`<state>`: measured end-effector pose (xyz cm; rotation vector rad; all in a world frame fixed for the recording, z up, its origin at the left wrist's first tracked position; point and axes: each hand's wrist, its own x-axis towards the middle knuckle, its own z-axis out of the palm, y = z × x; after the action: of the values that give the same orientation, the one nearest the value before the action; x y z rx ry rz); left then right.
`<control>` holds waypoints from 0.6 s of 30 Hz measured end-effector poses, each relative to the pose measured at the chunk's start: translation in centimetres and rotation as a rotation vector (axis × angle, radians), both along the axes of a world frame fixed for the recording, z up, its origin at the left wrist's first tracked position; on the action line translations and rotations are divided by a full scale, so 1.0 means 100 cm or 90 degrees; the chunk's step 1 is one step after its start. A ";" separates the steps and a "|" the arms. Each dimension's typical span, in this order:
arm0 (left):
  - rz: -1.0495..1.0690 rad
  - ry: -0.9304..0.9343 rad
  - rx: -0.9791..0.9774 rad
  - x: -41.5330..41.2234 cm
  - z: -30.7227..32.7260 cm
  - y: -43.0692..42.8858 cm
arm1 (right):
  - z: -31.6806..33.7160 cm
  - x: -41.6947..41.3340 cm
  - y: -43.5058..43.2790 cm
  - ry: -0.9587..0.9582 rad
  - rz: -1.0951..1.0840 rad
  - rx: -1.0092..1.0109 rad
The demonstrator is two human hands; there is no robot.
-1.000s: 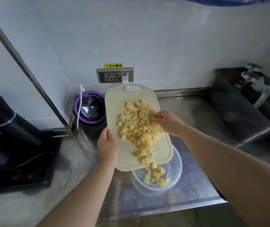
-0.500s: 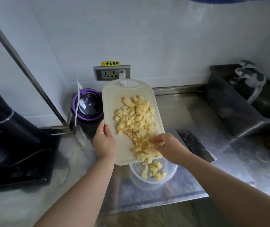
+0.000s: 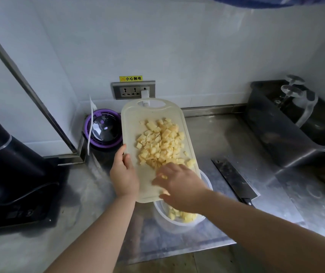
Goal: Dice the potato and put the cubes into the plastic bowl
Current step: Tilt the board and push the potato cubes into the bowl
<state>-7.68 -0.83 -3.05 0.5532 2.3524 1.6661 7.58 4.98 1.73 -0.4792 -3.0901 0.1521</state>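
Most of the plastic bowl (image 3: 178,225) is hidden from me: the cutting board (image 3: 136,123) and the right hand (image 3: 181,186) cover it, so only its near rim and a strip of rim right of that hand show. It sits on the worktop (image 3: 220,138), directly under the right hand. I see a clump of cubes (image 3: 180,215) in it just below the right wrist, but I can't tell how full it is.

The left hand (image 3: 124,174) grips the board's left edge with the thumb on top. Its fingers go under the board, out of my sight. The right hand lies palm down on the board's near end with its fingers loosely spread. The fingertips are blurred, so I can't tell if they touch the pile. One yellow bit shows at the knuckles. The board's near right corner is behind this hand.

The potato cubes (image 3: 161,142) are pale yellow, small and uneven. They lie heaped on the board just beyond the right hand and right of the left thumb. The board's far handle slot partly covers a white plug.

A knife (image 3: 234,180) lies flat on the worktop right of the right hand, its handle end cut off by the right forearm. A purple-rimmed appliance (image 3: 106,131) stands beyond the left hand, its right side behind the board.
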 end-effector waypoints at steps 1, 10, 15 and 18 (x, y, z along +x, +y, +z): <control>0.000 0.007 -0.001 0.000 0.000 0.000 | -0.010 -0.006 -0.005 0.005 0.045 0.054; 0.012 0.070 -0.051 -0.001 -0.008 0.000 | -0.043 0.018 -0.009 0.046 0.068 0.135; 0.005 0.103 -0.086 -0.002 -0.010 -0.001 | -0.035 0.037 -0.011 0.044 0.052 0.045; -0.014 0.123 -0.070 -0.004 -0.011 -0.004 | -0.015 0.030 0.007 0.151 -0.056 -0.080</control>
<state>-8.05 -1.18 -4.17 0.7465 2.5428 1.5240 10.58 5.66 0.26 -0.5559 -2.8337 0.3749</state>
